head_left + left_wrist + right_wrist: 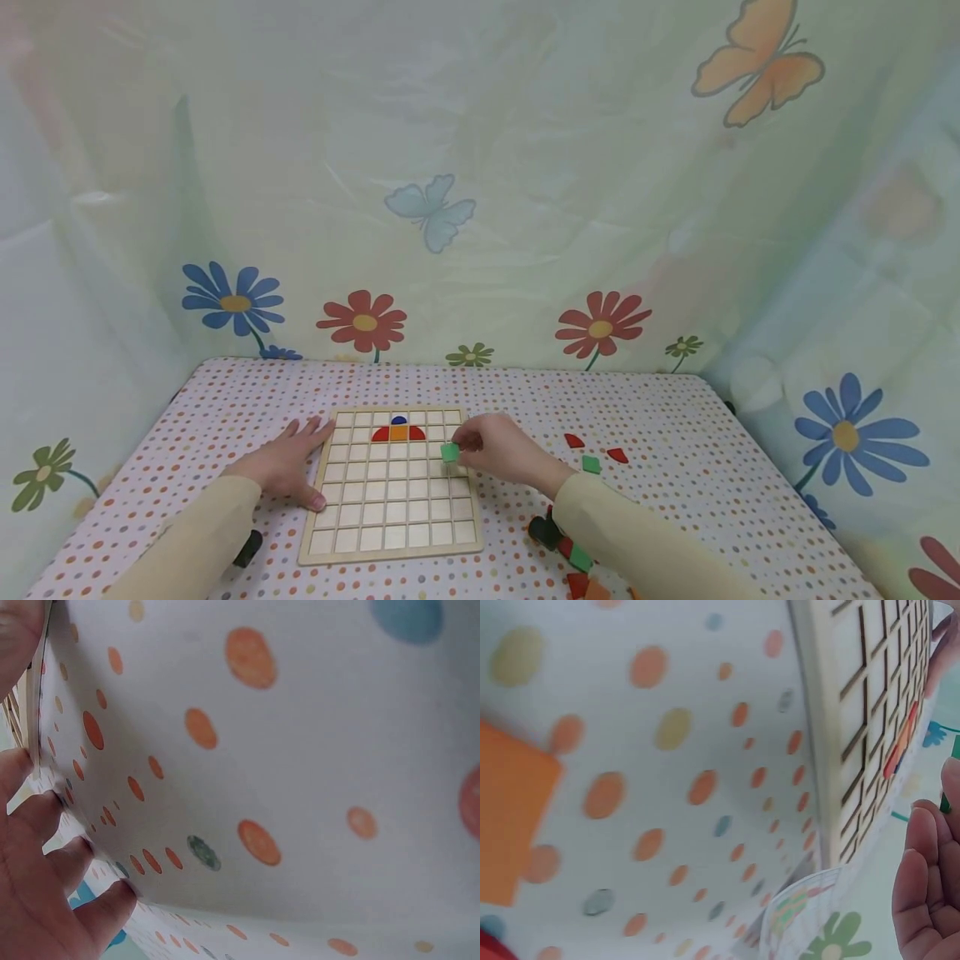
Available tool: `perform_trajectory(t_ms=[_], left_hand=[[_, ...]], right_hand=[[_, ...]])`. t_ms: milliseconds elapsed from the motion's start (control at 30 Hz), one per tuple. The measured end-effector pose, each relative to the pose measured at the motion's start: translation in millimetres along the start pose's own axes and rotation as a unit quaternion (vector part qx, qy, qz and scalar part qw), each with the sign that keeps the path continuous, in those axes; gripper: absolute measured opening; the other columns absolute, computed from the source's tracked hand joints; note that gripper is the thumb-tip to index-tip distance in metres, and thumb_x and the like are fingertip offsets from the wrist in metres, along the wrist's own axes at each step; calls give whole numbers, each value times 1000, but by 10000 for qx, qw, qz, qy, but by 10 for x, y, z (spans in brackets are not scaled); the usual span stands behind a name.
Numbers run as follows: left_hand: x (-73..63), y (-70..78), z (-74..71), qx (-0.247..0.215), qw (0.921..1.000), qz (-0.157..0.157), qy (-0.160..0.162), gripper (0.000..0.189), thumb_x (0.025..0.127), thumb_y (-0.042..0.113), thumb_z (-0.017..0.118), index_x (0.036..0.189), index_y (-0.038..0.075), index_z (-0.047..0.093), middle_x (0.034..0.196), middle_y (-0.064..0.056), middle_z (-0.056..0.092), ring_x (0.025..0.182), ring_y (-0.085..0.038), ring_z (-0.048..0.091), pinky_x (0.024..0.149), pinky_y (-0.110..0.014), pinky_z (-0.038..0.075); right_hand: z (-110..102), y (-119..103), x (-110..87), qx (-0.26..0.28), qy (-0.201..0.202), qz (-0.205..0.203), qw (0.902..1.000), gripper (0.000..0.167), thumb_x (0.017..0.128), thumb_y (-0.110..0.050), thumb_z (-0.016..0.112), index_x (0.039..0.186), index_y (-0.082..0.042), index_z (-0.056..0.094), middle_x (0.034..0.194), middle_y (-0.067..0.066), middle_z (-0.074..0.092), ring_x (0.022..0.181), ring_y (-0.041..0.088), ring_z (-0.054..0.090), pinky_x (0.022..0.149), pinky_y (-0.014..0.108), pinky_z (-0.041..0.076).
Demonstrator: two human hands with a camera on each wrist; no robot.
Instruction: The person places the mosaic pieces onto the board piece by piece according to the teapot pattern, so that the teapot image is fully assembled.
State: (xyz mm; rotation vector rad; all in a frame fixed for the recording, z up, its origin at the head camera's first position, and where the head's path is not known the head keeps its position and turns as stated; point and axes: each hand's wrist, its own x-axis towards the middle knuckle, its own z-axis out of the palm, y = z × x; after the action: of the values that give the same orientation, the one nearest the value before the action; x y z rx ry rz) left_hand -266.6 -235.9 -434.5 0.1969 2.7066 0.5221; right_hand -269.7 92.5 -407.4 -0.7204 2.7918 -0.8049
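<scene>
A wooden grid board [390, 554] lies on the dotted tablecloth. Near its top sit an orange square tile [399, 432], a red quarter-round tile [381, 434] and another red one [416, 433] on either side, and a blue rounded tile [399, 420] above. My right hand [498, 450] pinches a green square tile [449, 452] over the board's right columns. Only a sliver of that green tile [955, 754] shows in the right wrist view. My left hand [288, 462] rests with spread fingers along the board's left edge, its thumb at the frame.
Loose tiles lie right of the board: a red quarter-round [573, 441], another red piece [618, 455] and a green square [591, 464]. More red, green and orange tiles [597, 590] lie partly under my right sleeve. A flowered curtain [480, 250] hangs behind the table.
</scene>
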Motion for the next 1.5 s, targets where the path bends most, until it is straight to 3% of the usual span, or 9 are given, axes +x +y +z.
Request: perform_trajectory(t_ms=[367, 667, 933, 1067, 1267, 1500], left_hand=[[-12, 3, 10, 6, 10000, -14, 53, 127, 61, 38, 97, 161, 4, 26, 167, -31, 14, 153, -58, 4, 117, -77, 18], [-5, -19, 26, -24, 10000, 59, 54, 125, 62, 37, 97, 161, 5, 28, 167, -30, 14, 153, -57, 6, 116, -78, 20], [16, -19, 24, -107, 9999, 29, -28, 123, 63, 37, 96, 162, 8, 28, 169, -27, 14, 155, -54, 6, 116, -77, 21], [-4, 4, -6, -100, 9999, 96, 42, 123, 63, 36, 96, 161, 8, 29, 169, -28, 14, 154, -55, 6, 116, -77, 21], [-18, 26, -18, -111, 9999, 74, 51, 123, 62, 36, 96, 161, 8, 29, 169, -27, 14, 154, -55, 7, 116, -77, 20], [21, -15, 15, -71, 10000, 6, 40, 125, 61, 38, 96, 162, 8, 28, 169, -27, 15, 154, -55, 7, 116, -77, 21]], right_hand=[[28, -149, 191, 79, -56, 112, 9999, 19, 88, -5, 78, 107, -2, 76, 94, 3, 75, 83, 9, 66, 75, 26, 58], [276, -382, 544, 163, -359, 104, 9992, 14, 85, -4, 81, 99, -1, 77, 90, 5, 75, 77, 8, 63, 73, 22, 56], [474, -538, 775, -443, -420, -64, 9981, 9, 85, -6, 81, 91, -2, 75, 70, -1, 65, 62, 5, 51, 66, 19, 49], [517, -589, 818, -782, -338, 9, 9964, 11, 84, -9, 83, 88, -3, 75, 70, -1, 67, 62, 6, 54, 65, 20, 51], [583, -638, 827, -1049, -269, 302, 9937, 11, 84, -12, 84, 83, -6, 75, 74, -1, 71, 69, 8, 59, 83, 28, 57], [624, -659, 831, -998, -399, 210, 9940, 13, 84, -13, 85, 87, -6, 75, 80, -1, 72, 68, 6, 59, 66, 20, 53]])
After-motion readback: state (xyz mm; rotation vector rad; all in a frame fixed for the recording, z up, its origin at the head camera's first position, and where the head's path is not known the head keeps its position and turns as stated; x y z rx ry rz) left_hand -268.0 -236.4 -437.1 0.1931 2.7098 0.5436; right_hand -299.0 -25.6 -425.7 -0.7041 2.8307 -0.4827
